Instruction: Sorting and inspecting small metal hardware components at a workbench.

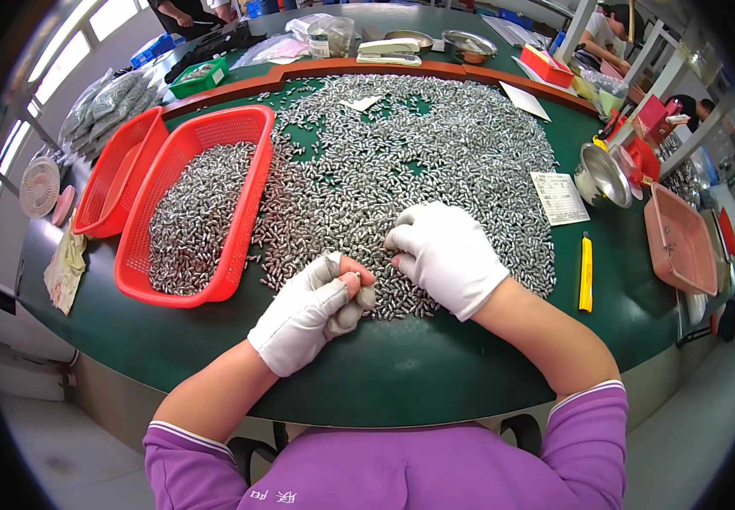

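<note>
A wide layer of small, shiny, silver metal pieces (435,136) with tapered ends covers much of the green table. My left hand (312,302), in a white glove with bare fingertips at the thumb and index finger, is closed at the near edge of the layer. Its fingers are curled and its thumb is pressed to the index finger; what lies in it is too small to make out. Over the pieces to its right, my right hand (448,255), gloved the same way, has its fingers bent down and together. The glove hides whatever is between its fingertips.
At left, a red perforated basket (253,191) holds many metal pieces, beside another red basket (121,174). A yellow cutter (586,272), paper slip (561,200), metal bowl (603,174) and pink tray (680,242) are at right. A wooden strip (333,65) edges the back.
</note>
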A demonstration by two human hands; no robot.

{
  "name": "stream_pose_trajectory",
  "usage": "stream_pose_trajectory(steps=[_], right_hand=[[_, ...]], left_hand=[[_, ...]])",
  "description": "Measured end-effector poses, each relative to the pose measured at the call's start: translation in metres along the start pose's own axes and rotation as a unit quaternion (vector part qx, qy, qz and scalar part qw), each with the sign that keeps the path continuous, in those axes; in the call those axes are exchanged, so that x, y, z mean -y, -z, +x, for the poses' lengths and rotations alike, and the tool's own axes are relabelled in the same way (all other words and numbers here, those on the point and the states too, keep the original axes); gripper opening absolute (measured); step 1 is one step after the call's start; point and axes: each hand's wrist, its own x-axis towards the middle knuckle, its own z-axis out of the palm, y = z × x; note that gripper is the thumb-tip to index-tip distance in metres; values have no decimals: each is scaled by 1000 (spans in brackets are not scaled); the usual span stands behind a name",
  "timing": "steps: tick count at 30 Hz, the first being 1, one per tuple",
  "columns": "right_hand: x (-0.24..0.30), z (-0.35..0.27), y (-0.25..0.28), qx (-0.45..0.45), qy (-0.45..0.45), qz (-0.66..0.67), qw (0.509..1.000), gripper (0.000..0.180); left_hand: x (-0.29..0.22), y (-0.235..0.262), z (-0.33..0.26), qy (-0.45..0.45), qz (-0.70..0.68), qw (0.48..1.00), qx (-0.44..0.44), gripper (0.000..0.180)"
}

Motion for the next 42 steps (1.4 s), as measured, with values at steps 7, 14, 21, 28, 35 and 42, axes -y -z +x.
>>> stream_pose_trajectory(steps=[7,14,21,28,35,42], right_hand=[[1,2,-6,-14,2,-26,1000,10],[1,3,-6,1,15,-25,1000,9],[15,5,11,-45,-18,336,941,11],[20,3,10,-65,75,311,945,14],[11,5,9,-114,17,168,979,23],[-4,4,-10,-54,40,21,998,11]], left_hand=[[0,2,0,-3,3,1000,7,18],[-1,-2,1,1,-1,1000,-18,20],[-1,0,1,13,-23,999,21,34],[3,4,3,-12,-37,999,25,26],[2,3,3,-10,-28,1000,9,19],[1,1,1,-12,-9,1000,-4,21]])
